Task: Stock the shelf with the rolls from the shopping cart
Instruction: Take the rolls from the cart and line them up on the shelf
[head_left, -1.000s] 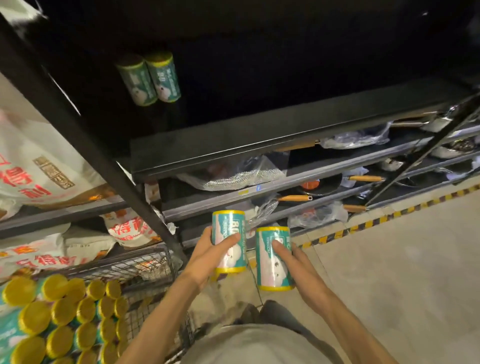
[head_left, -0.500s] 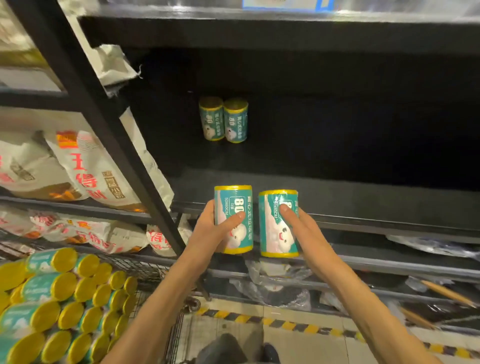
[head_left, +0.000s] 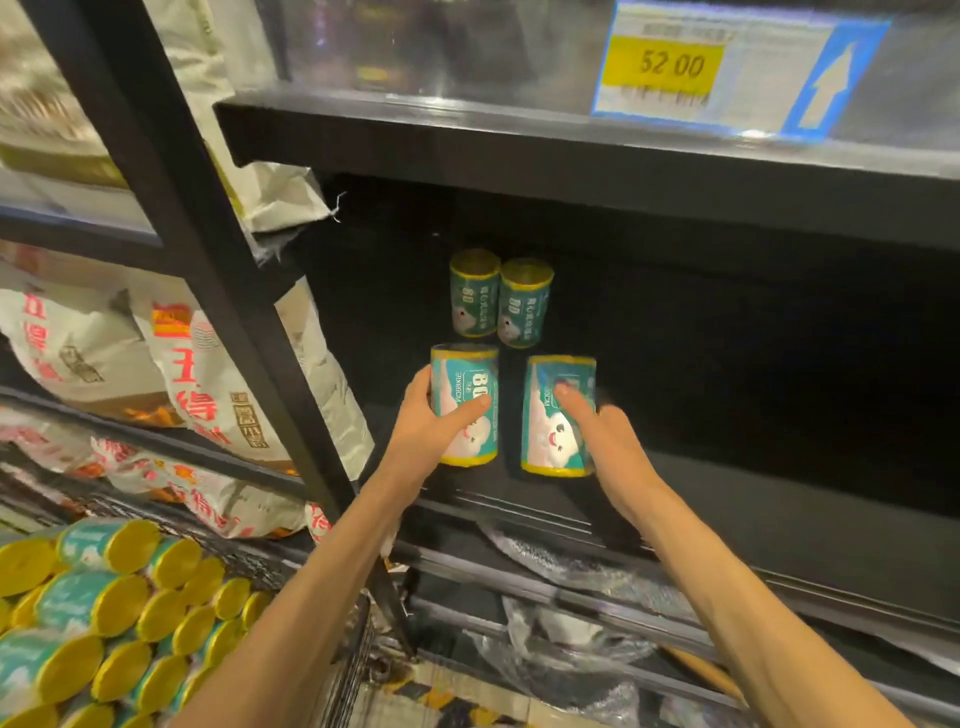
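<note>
My left hand (head_left: 434, 423) grips a teal roll with yellow ends (head_left: 470, 379), held upright over the black shelf (head_left: 727, 499). My right hand (head_left: 605, 441) grips a second, matching roll (head_left: 550, 421) just to the right of it, a small gap between the two. Both rolls are inside the shelf opening, in front of two more upright rolls (head_left: 498, 301) that stand side by side at the back. Whether the held rolls touch the shelf floor I cannot tell. The shopping cart (head_left: 348, 670) at the lower left holds several rolls (head_left: 114, 613) lying on their sides.
A black upright post (head_left: 208, 249) divides this bay from white sacks with red print (head_left: 197, 374) on the left. A shelf above carries a yellow price tag reading 52.00 (head_left: 662, 65). Lower shelves hold plastic-wrapped goods (head_left: 561, 566). The shelf to the right of the rolls is dark.
Both hands have moved up and forward, carrying the two rolls from the shelf's front edge into the shelf, closer to the two rolls at the back. The view has tilted upward.
</note>
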